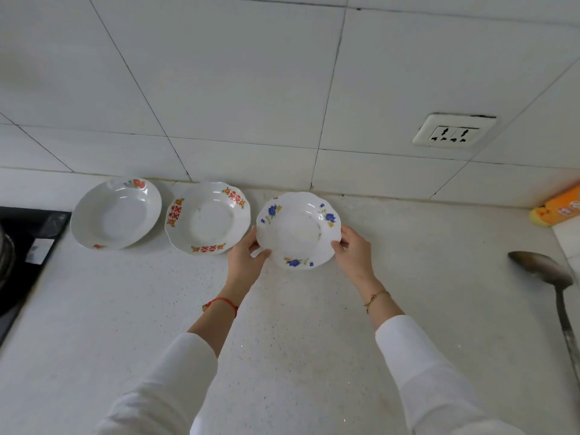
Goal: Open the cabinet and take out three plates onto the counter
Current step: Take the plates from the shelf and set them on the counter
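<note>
We see three plates in a row along the back of the tabletop (pixel 314 324), just under the tiled wall. At the left of the frame sits a deep plate with a red fruit motif (pixel 116 214); right beside it, rims nearly touching, lies the plate with red characters (pixel 208 218). Both rest flat and nobody touches them.

The third, the blue-flowered plate (pixel 298 230), is at the centre of the frame, between both hands. The left hand (pixel 246 255) has its grip closed on the plate's left rim, thumb on top and fingers under; the right hand (pixel 353 246) pinches the right rim the same way. The plate looks tilted a little toward us, its far edge close to the wall. Whether its base already sits on the tabletop we cannot tell, though the shadow under the near edge suggests it is just above or just landing.

So we judge the task nearly done — two plates delivered, the third at its spot. What is left is to settle this one flat and let go. The cabinet is out of view, so its state we cannot say.

Off to the right lie a metal ladle (pixel 546 271) and an orange packet (pixel 558 208) — well clear of the plates.
</note>
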Demonstrator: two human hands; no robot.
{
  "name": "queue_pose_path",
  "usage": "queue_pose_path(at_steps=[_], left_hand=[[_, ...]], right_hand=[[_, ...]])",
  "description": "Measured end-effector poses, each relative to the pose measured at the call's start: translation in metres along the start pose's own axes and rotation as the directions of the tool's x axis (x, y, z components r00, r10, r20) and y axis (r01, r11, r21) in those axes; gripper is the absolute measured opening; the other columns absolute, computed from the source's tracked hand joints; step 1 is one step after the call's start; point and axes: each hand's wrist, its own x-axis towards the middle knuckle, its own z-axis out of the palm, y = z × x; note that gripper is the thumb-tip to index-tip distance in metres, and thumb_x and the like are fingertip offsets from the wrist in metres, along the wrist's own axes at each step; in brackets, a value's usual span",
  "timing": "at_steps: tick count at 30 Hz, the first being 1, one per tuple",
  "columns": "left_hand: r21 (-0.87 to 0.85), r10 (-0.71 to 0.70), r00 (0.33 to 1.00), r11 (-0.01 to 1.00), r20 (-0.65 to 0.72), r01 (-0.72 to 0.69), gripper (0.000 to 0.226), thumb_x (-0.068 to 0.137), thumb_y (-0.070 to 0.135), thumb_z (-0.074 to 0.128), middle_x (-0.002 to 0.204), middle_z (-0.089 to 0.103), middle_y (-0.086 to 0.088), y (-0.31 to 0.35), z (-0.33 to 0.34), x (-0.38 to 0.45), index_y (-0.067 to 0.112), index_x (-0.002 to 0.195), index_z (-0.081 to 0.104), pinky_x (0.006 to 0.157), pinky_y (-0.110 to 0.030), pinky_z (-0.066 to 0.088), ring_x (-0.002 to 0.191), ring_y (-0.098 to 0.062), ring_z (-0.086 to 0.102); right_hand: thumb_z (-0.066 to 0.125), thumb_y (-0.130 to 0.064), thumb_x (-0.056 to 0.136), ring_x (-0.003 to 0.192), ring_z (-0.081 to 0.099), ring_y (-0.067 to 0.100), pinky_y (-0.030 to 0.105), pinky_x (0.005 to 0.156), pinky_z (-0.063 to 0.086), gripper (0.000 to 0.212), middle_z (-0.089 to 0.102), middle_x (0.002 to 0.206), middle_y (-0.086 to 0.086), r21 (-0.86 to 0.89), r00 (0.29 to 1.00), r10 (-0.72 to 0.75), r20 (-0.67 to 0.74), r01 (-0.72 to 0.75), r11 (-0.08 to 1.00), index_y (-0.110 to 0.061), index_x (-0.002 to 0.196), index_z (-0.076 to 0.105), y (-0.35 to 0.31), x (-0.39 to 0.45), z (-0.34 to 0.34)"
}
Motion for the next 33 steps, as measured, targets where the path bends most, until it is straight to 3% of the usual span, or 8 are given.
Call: queue_pose_path(at_steps=[3,6,9,33], left_hand=[[0.040,-0.007,1.000,0.999,-0.003,0.007,0.059,0.081,0.005,0.072,0.115,0.065,0.006,-0.005,0.005,0.010,0.019,0.136,0.053,0.096,-0.025,0.044,0.103,-0.010,0.061],[0.046,-0.036,0.999,0.998,0.000,0.036,0.061,0.082,0.005,0.071,0.119,0.067,-0.002,-0.009,0.011,0.017,0.018,0.138,0.051,0.103,-0.037,0.045,0.109,-0.018,0.061],[0.060,-0.064,0.998,0.996,-0.006,0.065,0.064,0.083,0.006,0.071,0.121,0.066,-0.005,-0.009,0.015,0.022,0.016,0.141,0.048,0.106,-0.045,0.043,0.113,-0.021,0.060],[0.066,-0.121,0.992,0.990,-0.014,0.122,0.068,0.084,0.005,0.071,0.124,0.065,-0.009,-0.006,0.016,0.032,0.013,0.145,0.042,0.106,-0.049,0.043,0.116,-0.026,0.060]], right_hand=[[0.059,-0.003,0.087,0.081,0.059,0.002,0.011,0.076,0.046,0.038,0.064,0.094,-0.011,-0.025,1.000,0.004,0.022,-0.003,1.000,-0.017,0.122,0.060,0.009,0.013,0.006],[0.060,-0.004,0.087,0.077,0.057,-0.002,0.004,0.070,0.041,0.038,0.064,0.092,-0.010,-0.050,1.000,0.003,0.026,-0.002,0.999,-0.018,0.123,0.060,0.016,0.021,0.010],[0.060,-0.004,0.086,0.079,0.059,0.006,0.005,0.070,0.041,0.040,0.066,0.094,-0.004,-0.059,1.000,0.005,0.025,-0.003,0.998,-0.016,0.124,0.059,0.020,0.027,0.011],[0.057,-0.003,0.089,0.090,0.058,0.014,0.022,0.077,0.047,0.040,0.066,0.113,0.011,-0.103,0.994,0.108,0.027,-0.104,0.989,-0.007,0.128,0.051,0.006,0.035,0.012]])
